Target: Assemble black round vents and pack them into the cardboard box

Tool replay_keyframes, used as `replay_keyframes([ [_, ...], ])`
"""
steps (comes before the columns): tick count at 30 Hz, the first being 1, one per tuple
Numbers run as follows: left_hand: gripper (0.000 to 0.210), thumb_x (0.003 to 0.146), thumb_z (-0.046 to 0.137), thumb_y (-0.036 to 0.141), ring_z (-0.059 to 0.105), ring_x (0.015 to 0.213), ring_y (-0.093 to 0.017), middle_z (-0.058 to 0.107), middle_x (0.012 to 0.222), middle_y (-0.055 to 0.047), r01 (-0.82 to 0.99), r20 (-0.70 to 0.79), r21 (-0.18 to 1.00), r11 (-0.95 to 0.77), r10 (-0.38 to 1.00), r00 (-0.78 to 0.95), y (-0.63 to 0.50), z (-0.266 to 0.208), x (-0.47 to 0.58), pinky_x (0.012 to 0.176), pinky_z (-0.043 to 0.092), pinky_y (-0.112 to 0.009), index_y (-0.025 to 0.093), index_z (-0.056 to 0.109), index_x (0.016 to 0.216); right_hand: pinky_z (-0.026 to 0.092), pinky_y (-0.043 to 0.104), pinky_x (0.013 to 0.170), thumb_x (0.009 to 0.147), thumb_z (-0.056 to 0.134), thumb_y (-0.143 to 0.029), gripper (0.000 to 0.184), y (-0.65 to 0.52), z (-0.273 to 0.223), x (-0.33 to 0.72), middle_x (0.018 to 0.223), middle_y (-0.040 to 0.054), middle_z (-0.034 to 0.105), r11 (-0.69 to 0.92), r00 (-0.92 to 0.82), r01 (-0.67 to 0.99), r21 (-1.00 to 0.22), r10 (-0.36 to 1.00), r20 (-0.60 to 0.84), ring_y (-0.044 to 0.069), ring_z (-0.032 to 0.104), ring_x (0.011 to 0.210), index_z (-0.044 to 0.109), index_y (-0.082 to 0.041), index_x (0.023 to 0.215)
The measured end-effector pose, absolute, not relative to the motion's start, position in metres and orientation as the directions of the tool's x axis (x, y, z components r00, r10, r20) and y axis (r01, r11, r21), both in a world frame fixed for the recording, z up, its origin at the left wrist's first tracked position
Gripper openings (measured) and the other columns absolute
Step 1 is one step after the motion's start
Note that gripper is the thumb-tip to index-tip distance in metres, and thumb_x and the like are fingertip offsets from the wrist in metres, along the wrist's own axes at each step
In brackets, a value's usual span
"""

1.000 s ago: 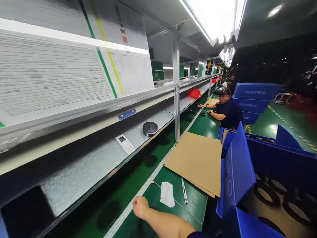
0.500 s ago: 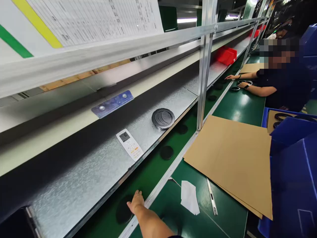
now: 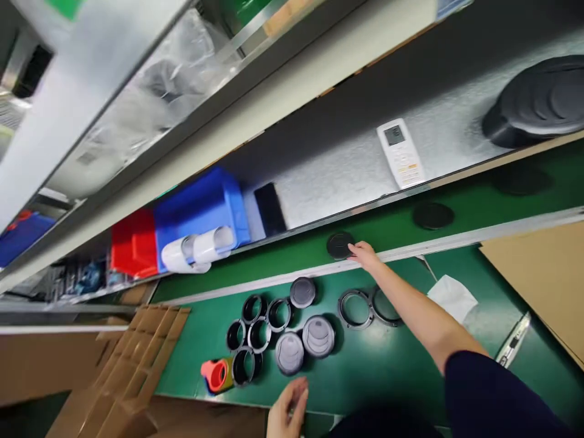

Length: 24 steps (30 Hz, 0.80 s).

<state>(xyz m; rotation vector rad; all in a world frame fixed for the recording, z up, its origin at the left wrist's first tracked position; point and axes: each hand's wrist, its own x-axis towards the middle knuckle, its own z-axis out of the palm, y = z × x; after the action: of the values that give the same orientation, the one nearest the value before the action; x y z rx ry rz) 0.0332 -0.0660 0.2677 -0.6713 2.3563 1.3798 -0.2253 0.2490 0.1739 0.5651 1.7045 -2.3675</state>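
The right hand (image 3: 364, 255) reaches forward across the green worktop (image 3: 392, 365), arm outstretched in a dark sleeve, its fingertips touching the near edge of a flat black round disc (image 3: 339, 244). The fingers are loosely extended, resting against the disc and not closed around it. The disc lies on the green conveyor belt (image 3: 274, 261), just beyond the metal rail (image 3: 456, 243) that separates belt from worktop. The left hand (image 3: 286, 413) sits at the bottom edge of the view, close to the body, fingers relaxed and slightly curled, holding nothing that can be seen.

Between the two hands, on the worktop, lies a cluster of round parts: open black rings (image 3: 255, 316), grey vented caps (image 3: 303, 344) and, just under the right forearm, two larger flat rings (image 3: 354, 308). An orange and black object (image 3: 215, 374) lies at the left end of the cluster. A crumpled white cloth (image 3: 451, 296) rests to the right of the forearm, near a sheet of brown cardboard (image 3: 538, 280).

Further along the belt to the right lies another black disc (image 3: 432, 215). Above the belt, a metal shelf (image 3: 347, 164) carries a white remote control (image 3: 400, 152), a large dark round cover (image 3: 538, 100), a blue bin (image 3: 201, 210) with white tubes at its front, and a red bin (image 3: 134, 243)
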Motion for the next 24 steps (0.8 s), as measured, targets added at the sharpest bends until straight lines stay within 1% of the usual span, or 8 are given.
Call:
replay_keyframes([
  [4, 0.057, 0.067, 0.084, 0.058, 0.058, 0.121, -0.035, 0.069, 0.119, -0.013, -0.461, -0.462, 0.887, -0.031, -0.01, -0.887, -0.037, 0.265, -0.006, 0.108, 0.043, -0.051, 0.023, 0.071, 0.11, 0.058, 0.034, 0.074, 0.065, 0.086, -0.062, 0.057, 0.243, 0.209, -0.153, 0.07, -0.0019, 0.057, -0.478, -0.945, 0.319, -0.818, -0.093, -0.314, 0.016, 0.062, 0.072, 0.047, -0.02, 0.071],
  [6, 0.067, 0.073, 0.078, 0.061, 0.043, 0.137, -0.036, 0.054, 0.142, -0.011, -0.42, -0.395, 0.824, -0.381, 0.144, -0.907, -0.021, 0.273, -0.024, 0.109, 0.041, -0.056, 0.03, 0.06, 0.129, 0.058, 0.035, 0.075, 0.061, 0.088, -0.062, 0.058, 0.226, 0.231, -0.111, 0.078, 0.0009, 0.062, -0.514, -0.94, 0.341, -0.787, -0.21, -0.27, 0.019, 0.063, 0.077, 0.05, -0.02, 0.074],
  [9, 0.078, 0.075, 0.07, 0.07, 0.034, 0.143, -0.036, 0.048, 0.148, -0.01, -0.394, -0.244, 0.647, -0.653, 0.313, -0.918, -0.009, 0.289, -0.033, 0.113, 0.034, -0.06, 0.031, 0.05, 0.14, 0.056, 0.034, 0.074, 0.07, 0.084, -0.059, 0.052, 0.189, 0.258, -0.057, 0.08, 0.0003, 0.061, -0.509, -0.907, 0.389, -0.768, -0.356, -0.223, 0.017, 0.062, 0.076, 0.05, -0.02, 0.078],
  [11, 0.075, 0.079, 0.067, 0.067, 0.035, 0.142, -0.035, 0.052, 0.145, -0.012, -0.371, -0.187, 0.573, -0.731, 0.325, -0.927, -0.011, 0.298, -0.029, 0.116, 0.03, -0.057, 0.027, 0.05, 0.14, 0.055, 0.033, 0.07, 0.078, 0.076, -0.062, 0.049, 0.167, 0.271, -0.032, 0.075, -0.0012, 0.057, -0.394, -0.909, 0.341, -0.853, -0.371, -0.192, 0.017, 0.059, 0.072, 0.049, -0.021, 0.079],
  [14, 0.061, 0.087, 0.062, 0.052, 0.038, 0.14, -0.031, 0.057, 0.14, -0.01, -0.33, -0.199, 0.509, -0.795, 0.264, -0.944, -0.021, 0.308, -0.016, 0.118, 0.029, -0.051, 0.024, 0.05, 0.14, 0.054, 0.042, 0.08, 0.089, 0.06, -0.064, 0.042, 0.148, 0.285, -0.011, 0.094, 0.0063, 0.059, 0.015, -0.992, -0.019, -1.0, -0.124, 0.017, 0.025, 0.058, 0.092, 0.059, -0.022, 0.096],
  [17, 0.061, 0.091, 0.055, 0.059, 0.043, 0.137, -0.031, 0.06, 0.135, -0.011, -0.331, -0.221, 0.486, -0.809, 0.253, -0.942, -0.032, 0.314, -0.004, 0.116, 0.032, -0.051, 0.023, 0.051, 0.139, 0.042, 0.055, 0.102, 0.099, 0.048, -0.055, 0.038, 0.141, 0.298, -0.003, 0.131, 0.0107, 0.047, 0.419, -0.916, -0.382, -0.824, -0.05, 0.399, 0.033, 0.042, 0.123, 0.063, -0.03, 0.123],
  [20, 0.078, 0.086, 0.048, 0.076, 0.046, 0.134, -0.034, 0.061, 0.133, -0.015, -0.332, -0.202, 0.501, -0.8, 0.265, -0.943, -0.04, 0.318, 0.004, 0.113, 0.035, -0.053, 0.023, 0.048, 0.142, 0.037, 0.059, 0.106, 0.104, 0.04, -0.046, 0.036, 0.133, 0.308, 0.0, 0.138, 0.0086, 0.042, 0.513, -0.831, -0.546, -0.663, -0.227, 0.508, 0.035, 0.034, 0.128, 0.068, -0.034, 0.122],
  [24, 0.08, 0.085, 0.046, 0.078, 0.044, 0.136, -0.033, 0.06, 0.135, -0.014, -0.286, -0.175, 0.516, -0.808, 0.227, -0.958, -0.047, 0.318, 0.014, 0.114, 0.034, -0.052, 0.025, 0.045, 0.144, 0.035, 0.063, 0.107, 0.105, 0.036, -0.047, 0.041, 0.119, 0.309, 0.0, 0.14, 0.0099, 0.041, 0.514, -0.825, -0.564, -0.646, -0.316, 0.468, 0.037, 0.027, 0.132, 0.071, -0.032, 0.121],
])
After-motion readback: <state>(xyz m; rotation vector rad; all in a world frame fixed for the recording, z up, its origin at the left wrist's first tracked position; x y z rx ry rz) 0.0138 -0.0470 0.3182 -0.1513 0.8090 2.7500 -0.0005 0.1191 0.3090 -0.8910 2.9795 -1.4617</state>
